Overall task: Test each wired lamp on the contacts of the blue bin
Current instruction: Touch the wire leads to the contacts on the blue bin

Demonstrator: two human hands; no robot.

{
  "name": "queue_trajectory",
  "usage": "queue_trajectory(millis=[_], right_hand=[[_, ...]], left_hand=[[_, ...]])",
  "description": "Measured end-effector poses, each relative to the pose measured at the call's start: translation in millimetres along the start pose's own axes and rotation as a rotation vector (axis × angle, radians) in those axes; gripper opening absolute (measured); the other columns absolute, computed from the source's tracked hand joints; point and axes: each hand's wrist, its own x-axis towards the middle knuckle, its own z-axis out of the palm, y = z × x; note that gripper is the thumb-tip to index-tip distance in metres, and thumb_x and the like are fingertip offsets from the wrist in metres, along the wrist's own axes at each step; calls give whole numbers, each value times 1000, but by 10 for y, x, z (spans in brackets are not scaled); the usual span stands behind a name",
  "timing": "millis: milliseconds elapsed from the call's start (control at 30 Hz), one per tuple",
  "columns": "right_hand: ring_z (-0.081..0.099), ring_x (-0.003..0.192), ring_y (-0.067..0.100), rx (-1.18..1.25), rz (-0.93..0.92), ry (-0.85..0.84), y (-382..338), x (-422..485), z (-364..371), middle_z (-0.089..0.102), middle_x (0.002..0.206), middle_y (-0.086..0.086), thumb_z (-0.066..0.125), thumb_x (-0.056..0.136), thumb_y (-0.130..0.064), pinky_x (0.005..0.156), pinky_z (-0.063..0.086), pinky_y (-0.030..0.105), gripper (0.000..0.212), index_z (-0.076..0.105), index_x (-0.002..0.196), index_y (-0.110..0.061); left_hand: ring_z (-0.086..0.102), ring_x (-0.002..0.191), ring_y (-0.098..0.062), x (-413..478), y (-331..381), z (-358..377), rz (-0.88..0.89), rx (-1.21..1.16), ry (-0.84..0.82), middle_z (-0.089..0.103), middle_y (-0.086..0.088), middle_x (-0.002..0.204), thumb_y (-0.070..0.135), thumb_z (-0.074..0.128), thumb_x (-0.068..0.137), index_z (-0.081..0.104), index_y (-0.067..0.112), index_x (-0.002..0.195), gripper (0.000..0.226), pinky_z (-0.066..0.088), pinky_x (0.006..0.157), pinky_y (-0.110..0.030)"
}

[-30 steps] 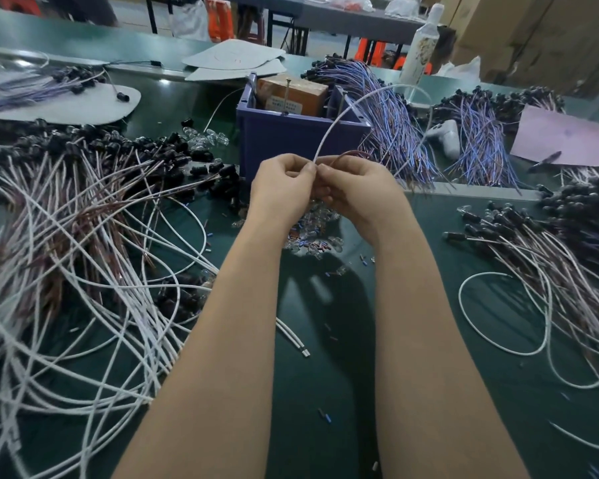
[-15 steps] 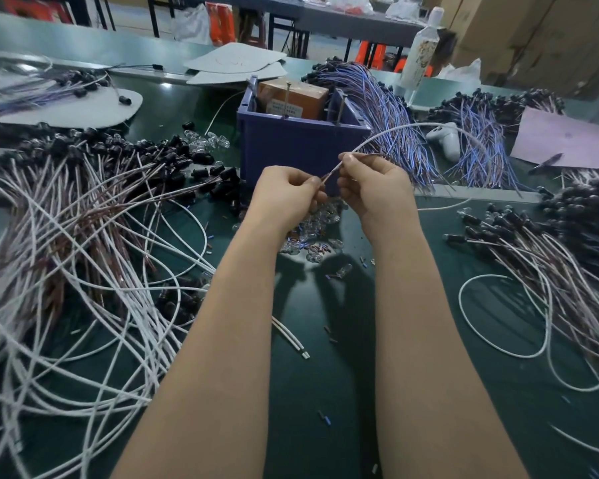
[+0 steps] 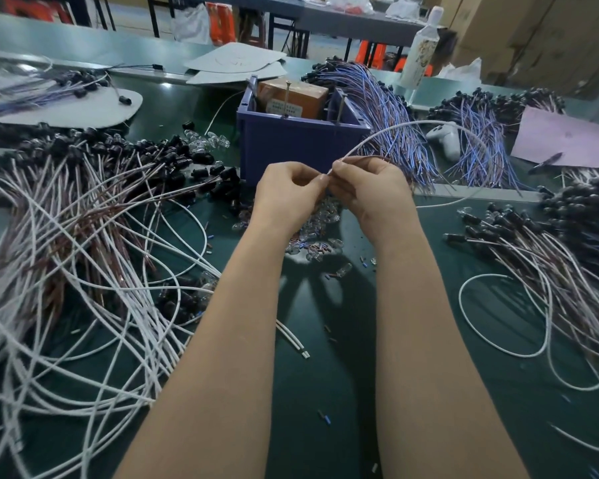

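"How far had the testing got?"

"This piece wasn't tested yet. Both hands were just in front of the blue bin (image 3: 301, 146), not on it. The right hand (image 3: 370, 191) pinched a white wire (image 3: 412, 122) near its end, and the left hand (image 3: 287, 195) pinched the tip. The wire arched over the bin's corner and off to the right. I couldn't see its lamp."

"And the contacts?"

"The upright pins (image 3: 287, 95) at the bin's rim stood untouched behind the hands."

"What was left?"

"Plenty, I'd judge. A left heap (image 3: 83, 219) and a right heap (image 3: 550, 264) of wired lamps covered the desk (image 3: 325, 375). I couldn't tell which heap was already tested."
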Motion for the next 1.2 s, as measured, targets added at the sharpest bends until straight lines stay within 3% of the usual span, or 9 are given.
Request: queue_trajectory(millis=[200, 433, 567, 700, 767, 833, 900, 1033, 1200], right_hand=[[53, 58, 14, -35, -22, -1, 7, -5, -14, 58, 66, 5, 61, 90, -7, 62, 49, 24, 13, 60, 78, -7], [56, 51, 5, 224, -33, 202, -17, 56, -126, 58, 63, 2, 61, 91, -4, 54, 52, 15, 19, 55, 72, -8], [59, 49, 4, 330, 59, 127, -6, 24, 7, 61, 53, -1, 61, 90, -3, 52, 52, 15, 20, 55, 71, -8], [60, 45, 4, 429, 162, 21, -37, -3, 56, 62, 49, -1, 60, 90, -3, 47, 50, 13, 18, 56, 73, -5], [59, 45, 5, 477, 227, -36, -70, -11, 36, 63, 51, 1, 60, 90, -5, 46, 49, 13, 18, 58, 73, -4], [58, 49, 6, 464, 252, -83, -93, -19, 17, 63, 53, 0, 59, 92, -10, 53, 50, 14, 20, 59, 72, -6], [57, 53, 7, 443, 245, -106, -93, -31, 10, 64, 55, -2, 57, 93, -13, 59, 47, 16, 21, 60, 73, -8], [61, 58, 9, 542, 255, -104, -52, -83, 135, 65, 56, -3, 53, 95, -15, 64, 50, 20, 20, 61, 78, -12], [58, 73, 23, 234, 313, -128, 13, -189, 311, 64, 77, 9, 53, 96, -28, 71, 48, 34, 23, 63, 88, -10]], left_hand=[[61, 69, -6, 2, 45, 4, 150, 232, 25, 66, 10, 70, 25, 62, 90, 67, 23, 78, 13, 44, 63, -15], [62, 85, -20, 26, 6, -201, 0, 460, 97, 67, -1, 85, 19, 57, 89, 65, 21, 81, 11, 45, 74, -28], [57, 112, -23, 8, 1, -251, -33, 547, -24, 63, -4, 121, 15, 55, 89, 64, 18, 117, 30, 45, 98, -32], [57, 104, -14, -10, 37, -149, 81, 316, -213, 59, -2, 126, 22, 42, 101, 48, 20, 137, 37, 45, 85, -23], [56, 105, -12, -50, 36, -79, 118, 149, -298, 58, -2, 126, 19, 38, 103, 45, 22, 138, 36, 44, 94, -27], [54, 107, 1, -53, 29, -16, 165, 14, -324, 59, 10, 118, 17, 36, 103, 47, 28, 131, 31, 40, 98, -14], [53, 91, 16, -40, 46, 57, 183, -68, -293, 58, 19, 104, 19, 37, 103, 48, 32, 125, 28, 39, 86, -3], [57, 114, -14, -28, 49, 244, 127, -266, -97, 62, -5, 121, 19, 39, 102, 55, 18, 126, 28, 43, 105, -36], [62, 84, -19, -16, 54, 226, 14, -441, 191, 66, -2, 82, 16, 45, 100, 65, 20, 82, 28, 52, 90, -43]])
